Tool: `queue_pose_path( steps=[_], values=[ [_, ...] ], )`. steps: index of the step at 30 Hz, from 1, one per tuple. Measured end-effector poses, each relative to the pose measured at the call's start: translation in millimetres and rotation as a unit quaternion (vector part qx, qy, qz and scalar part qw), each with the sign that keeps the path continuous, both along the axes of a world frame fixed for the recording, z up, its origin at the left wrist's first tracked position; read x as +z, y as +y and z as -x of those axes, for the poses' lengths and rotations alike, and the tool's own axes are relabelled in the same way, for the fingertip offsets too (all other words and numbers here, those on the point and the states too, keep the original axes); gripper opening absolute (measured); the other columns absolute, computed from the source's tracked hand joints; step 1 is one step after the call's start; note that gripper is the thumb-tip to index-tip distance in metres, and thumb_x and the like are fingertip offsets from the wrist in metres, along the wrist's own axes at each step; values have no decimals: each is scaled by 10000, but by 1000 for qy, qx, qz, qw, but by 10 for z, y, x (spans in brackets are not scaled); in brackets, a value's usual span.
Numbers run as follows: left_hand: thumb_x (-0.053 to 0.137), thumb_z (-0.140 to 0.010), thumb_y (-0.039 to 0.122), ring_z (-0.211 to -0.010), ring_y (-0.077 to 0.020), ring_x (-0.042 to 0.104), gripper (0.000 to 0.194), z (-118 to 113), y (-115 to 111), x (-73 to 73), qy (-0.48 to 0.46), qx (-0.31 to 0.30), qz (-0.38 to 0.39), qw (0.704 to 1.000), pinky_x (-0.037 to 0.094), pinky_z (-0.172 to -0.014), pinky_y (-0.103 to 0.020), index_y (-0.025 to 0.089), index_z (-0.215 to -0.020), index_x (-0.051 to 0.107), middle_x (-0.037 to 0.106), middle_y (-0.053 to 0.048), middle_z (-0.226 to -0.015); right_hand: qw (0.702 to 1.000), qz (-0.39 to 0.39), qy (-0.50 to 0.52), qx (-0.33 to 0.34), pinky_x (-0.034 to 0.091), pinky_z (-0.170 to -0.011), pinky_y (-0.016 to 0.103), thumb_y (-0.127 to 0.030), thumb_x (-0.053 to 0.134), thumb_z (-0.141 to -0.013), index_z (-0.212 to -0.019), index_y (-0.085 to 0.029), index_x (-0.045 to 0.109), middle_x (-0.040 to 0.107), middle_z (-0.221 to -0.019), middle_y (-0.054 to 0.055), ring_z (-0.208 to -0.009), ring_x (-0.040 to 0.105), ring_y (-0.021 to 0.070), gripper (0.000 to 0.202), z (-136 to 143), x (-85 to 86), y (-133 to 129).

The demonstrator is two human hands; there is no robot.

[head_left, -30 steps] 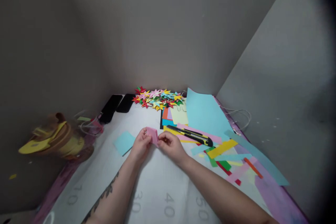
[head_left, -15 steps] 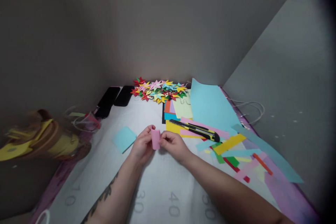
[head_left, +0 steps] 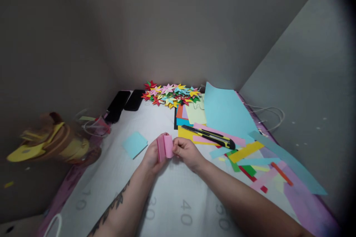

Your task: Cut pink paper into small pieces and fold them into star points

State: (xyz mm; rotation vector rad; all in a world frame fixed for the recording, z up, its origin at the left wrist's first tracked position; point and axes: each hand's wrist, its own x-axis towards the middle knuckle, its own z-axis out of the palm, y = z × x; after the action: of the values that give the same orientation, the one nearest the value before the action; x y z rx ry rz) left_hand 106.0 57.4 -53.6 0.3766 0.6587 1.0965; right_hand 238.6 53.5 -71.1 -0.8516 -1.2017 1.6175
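A small folded piece of pink paper (head_left: 168, 146) is held up over the white cloth at the middle, with two pink faces showing. My left hand (head_left: 152, 155) grips it from the left, fingers partly behind it. On its right edge, my right hand (head_left: 185, 151) pinches the paper between thumb and curled fingers. A light blue square of paper (head_left: 135, 144) lies on the cloth left of my left hand. Beyond my right hand lies a black and yellow utility knife (head_left: 211, 137) on yellow and pink paper.
Colourful folded stars (head_left: 169, 94) are heaped at the back beside two black phones (head_left: 118, 104). Cut paper strips (head_left: 247, 152) and a large light blue sheet (head_left: 226, 109) lie at right. A brown container (head_left: 62, 142) stands at left.
The pink paper has turned or opened, so a second pink face now shows beside my left hand. Both hands still hold it. The whole view has shifted slightly.
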Motion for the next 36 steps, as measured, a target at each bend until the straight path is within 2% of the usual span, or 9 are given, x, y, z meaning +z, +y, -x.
queue_pose_path(
  steps=[3,6,10,13,17,20,29,32,36],
  values=[
    [772,-623,188,-560,-105,557,225,-6,-2,-1,5,6,-5,1000,469,-546,-214,138,-754,596,595,16,-629,1000,-17,-22,-11,272,-461,217,-546,664,-749,-623,-190,475,405,-514,-65,-464,333,81,422,-8,9,-13],
    [761,-637,162,-563,-83,541,223,3,-2,-32,17,20,-8,1000,441,-548,-185,137,-777,590,580,27,-638,988,-106,-83,-74,348,-518,232,-433,609,-824,-661,-191,498,467,-597,-34,-541,418,104,312,-13,27,-59],
    [722,-683,119,-582,-80,547,260,14,-16,-54,44,7,-35,998,413,-547,-171,173,-874,555,585,33,-688,929,-281,-152,-190,440,-648,274,-212,534,-861,-857,-214,549,566,-808,13,-712,534,142,15,0,65,-139],
    [719,-685,127,-566,-78,542,303,6,-29,-29,63,33,-51,996,409,-536,-165,191,-910,526,591,38,-685,891,-373,-192,-176,465,-751,329,-154,472,-879,-905,-228,582,588,-882,44,-845,562,176,135,7,120,-172],
    [727,-681,161,-546,-84,539,327,-21,-44,7,84,57,-63,993,409,-526,-169,198,-918,504,607,34,-671,883,-373,-226,-175,472,-744,350,-279,537,-876,-956,-217,603,570,-854,54,-846,543,199,121,10,181,-190],
    [726,-700,194,-539,-80,530,313,-39,-52,11,92,70,-79,990,414,-534,-173,203,-912,496,597,45,-656,885,-362,-229,-184,469,-727,348,-355,597,-844,-905,-208,592,559,-832,50,-829,529,203,159,25,178,-198],
    [761,-699,304,-516,-78,502,340,-43,-60,56,111,84,-89,986,395,-512,-181,209,-858,476,560,63,-628,888,-351,-236,-179,460,-712,332,-318,622,-823,-900,-213,579,549,-817,39,-808,518,194,136,41,172,-201],
    [737,-732,327,-507,-76,481,310,-18,-61,51,123,80,-102,984,381,-502,-181,211,-851,474,545,65,-626,883,-366,-240,-172,468,-735,346,-357,627,-828,-911,-225,574,556,-822,42,-832,531,204,165,51,171,-216],
    [716,-761,341,-542,-76,461,262,42,-40,18,167,92,-144,971,380,-532,-181,205,-838,506,529,55,-663,857,-435,-218,-169,474,-800,388,-512,567,-848,-940,-220,544,575,-983,96,-936,551,236,306,-82,235,-179]
  ],
)
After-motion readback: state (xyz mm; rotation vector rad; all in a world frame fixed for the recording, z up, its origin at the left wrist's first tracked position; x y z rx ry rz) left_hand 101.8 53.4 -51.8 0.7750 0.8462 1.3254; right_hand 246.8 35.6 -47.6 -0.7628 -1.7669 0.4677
